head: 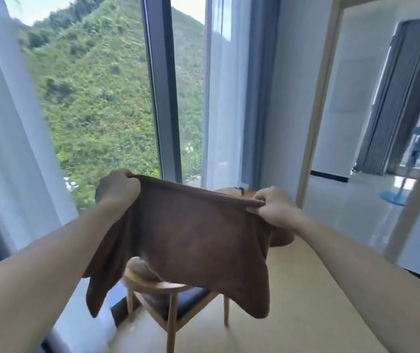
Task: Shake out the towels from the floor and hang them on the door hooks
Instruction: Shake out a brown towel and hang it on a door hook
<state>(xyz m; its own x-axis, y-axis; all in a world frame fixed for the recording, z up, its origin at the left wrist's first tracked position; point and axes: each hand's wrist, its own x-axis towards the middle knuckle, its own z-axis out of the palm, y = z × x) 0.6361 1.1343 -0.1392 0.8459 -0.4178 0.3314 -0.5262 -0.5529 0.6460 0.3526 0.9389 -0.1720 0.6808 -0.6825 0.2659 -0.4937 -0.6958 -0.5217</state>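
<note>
The left hand (120, 188) is clenched around one upper corner of the brown towel (191, 240); the right hand (275, 208) pinches the opposite upper corner between thumb and curled fingers. The towel hangs spread between the two raised hands, its top edge taut and its lower corners drooping, apparently blurred by motion. Behind and below it stands a wooden chair (170, 299) with a dark seat, beside a light wooden table (305, 301). Beyond, a tall window (97, 98) between sheer curtains (2, 123) frames a green hillside.
</note>
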